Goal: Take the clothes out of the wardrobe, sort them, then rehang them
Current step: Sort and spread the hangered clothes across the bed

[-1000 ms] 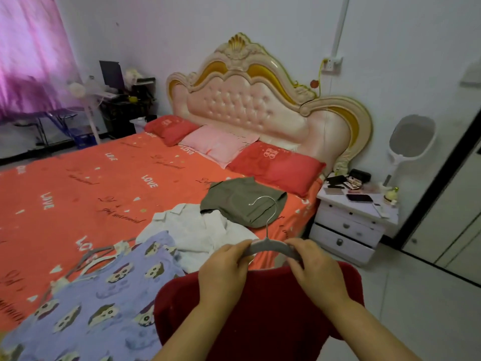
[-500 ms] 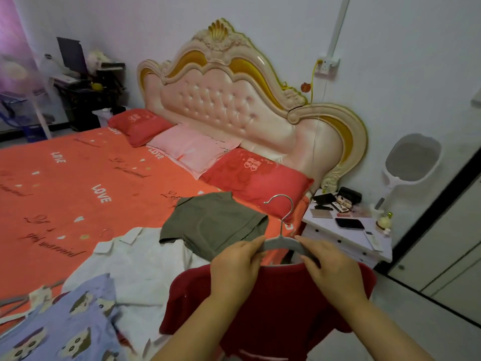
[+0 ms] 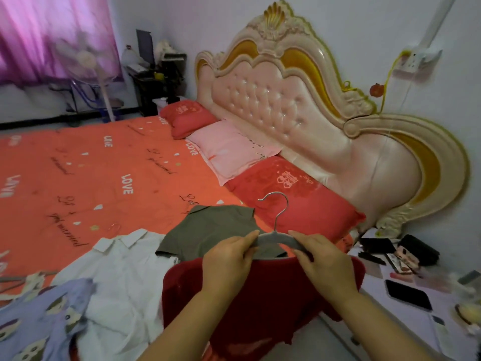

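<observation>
A dark red garment (image 3: 260, 303) hangs on a grey hanger (image 3: 276, 237) with a metal hook, held up over the bed's near edge. My left hand (image 3: 226, 261) grips the hanger's left arm and my right hand (image 3: 325, 259) grips its right arm. On the orange bed (image 3: 78, 178) lie an olive green garment (image 3: 208, 230), a white collared shirt (image 3: 125, 272) and a lilac owl-print garment (image 3: 39, 321). Loose grey hangers (image 3: 15, 280) lie at the bed's left edge of view. The wardrobe is out of view.
Three pillows line the padded headboard (image 3: 286, 100). A white bedside table (image 3: 429, 308) at the right carries a phone (image 3: 407, 294) and small items. A standing fan (image 3: 88, 61) and a dark desk (image 3: 156, 84) stand beyond the bed by the purple curtain.
The view has swung back left and closer to the bed. Both hands keep the same grip on the hanger with the red garment, now held nearer the olive garment.
</observation>
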`<control>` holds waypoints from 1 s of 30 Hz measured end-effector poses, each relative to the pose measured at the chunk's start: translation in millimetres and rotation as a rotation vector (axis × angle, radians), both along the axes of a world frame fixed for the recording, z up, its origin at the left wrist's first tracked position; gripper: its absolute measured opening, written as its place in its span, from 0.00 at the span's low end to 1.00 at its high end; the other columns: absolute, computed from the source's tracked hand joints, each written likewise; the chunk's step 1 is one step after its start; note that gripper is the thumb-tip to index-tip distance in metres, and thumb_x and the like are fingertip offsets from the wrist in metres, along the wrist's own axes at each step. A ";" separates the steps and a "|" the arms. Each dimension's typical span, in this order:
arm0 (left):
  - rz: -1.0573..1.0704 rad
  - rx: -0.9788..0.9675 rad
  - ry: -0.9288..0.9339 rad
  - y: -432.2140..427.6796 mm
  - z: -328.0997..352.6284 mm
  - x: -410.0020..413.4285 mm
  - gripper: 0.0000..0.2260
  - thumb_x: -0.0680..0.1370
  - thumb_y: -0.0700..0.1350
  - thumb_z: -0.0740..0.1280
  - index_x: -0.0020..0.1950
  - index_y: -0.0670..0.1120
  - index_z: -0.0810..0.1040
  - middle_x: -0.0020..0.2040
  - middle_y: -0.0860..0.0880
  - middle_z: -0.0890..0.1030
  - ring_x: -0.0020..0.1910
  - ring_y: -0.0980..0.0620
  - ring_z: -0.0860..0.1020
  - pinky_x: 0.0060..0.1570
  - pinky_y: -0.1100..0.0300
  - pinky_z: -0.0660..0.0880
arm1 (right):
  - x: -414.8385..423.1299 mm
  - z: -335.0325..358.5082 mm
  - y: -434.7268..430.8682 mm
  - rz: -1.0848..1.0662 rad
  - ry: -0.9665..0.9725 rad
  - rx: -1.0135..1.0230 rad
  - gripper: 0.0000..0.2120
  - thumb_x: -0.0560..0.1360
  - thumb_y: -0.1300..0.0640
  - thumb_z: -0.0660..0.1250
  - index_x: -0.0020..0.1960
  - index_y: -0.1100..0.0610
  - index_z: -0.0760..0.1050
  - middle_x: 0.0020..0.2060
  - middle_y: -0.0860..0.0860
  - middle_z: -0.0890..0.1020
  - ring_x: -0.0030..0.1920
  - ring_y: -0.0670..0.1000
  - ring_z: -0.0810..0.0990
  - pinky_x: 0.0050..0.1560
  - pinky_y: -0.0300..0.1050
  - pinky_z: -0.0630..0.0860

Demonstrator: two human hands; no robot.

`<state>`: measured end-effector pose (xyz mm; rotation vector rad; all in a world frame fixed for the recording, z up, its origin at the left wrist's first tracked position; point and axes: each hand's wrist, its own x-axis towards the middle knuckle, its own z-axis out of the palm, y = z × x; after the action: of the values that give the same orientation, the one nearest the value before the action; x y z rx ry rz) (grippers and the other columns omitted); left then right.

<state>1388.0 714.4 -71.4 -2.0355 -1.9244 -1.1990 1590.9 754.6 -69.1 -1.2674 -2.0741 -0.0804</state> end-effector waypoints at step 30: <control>0.398 -0.417 -0.250 265.8 -108.3 -111.4 0.17 0.78 0.48 0.65 0.67 0.53 0.74 0.52 0.51 0.81 0.52 0.51 0.78 0.47 0.60 0.70 | -156.1 -113.4 345.0 0.376 -0.124 -0.422 0.08 0.65 0.55 0.73 0.44 0.51 0.79 0.37 0.45 0.80 0.37 0.43 0.76 0.33 0.37 0.70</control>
<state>1276.6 980.2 -179.7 -1.5787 -2.7295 -1.0606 1434.8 1099.6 -182.5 -1.0988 -2.4888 0.4818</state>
